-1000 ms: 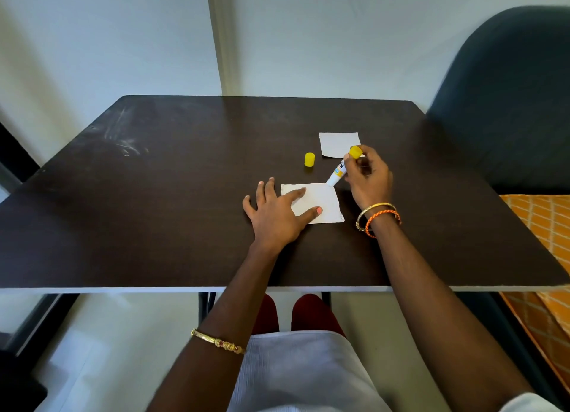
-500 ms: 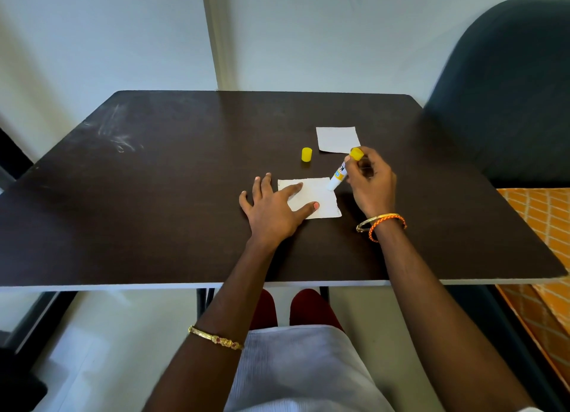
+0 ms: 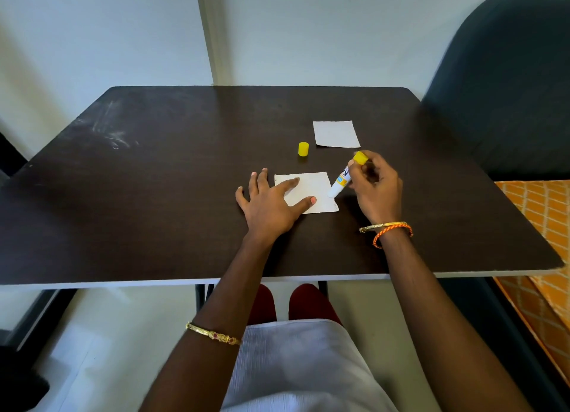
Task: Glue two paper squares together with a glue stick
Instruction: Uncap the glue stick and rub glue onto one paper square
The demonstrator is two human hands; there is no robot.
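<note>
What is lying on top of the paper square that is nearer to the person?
On the near paper square rest the left hand's fingers and the glue stick's tip, near its right edge. Any glue there cannot be seen.

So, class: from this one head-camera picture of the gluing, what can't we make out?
- Glue on the near paper: white on white, too faint.
- Glue stick label: too small, partly behind the right hand.
- Paper's left part: under the left hand.
- Stick tip's contact with the paper: too small.
- Far paper: any marks too faint.
</note>
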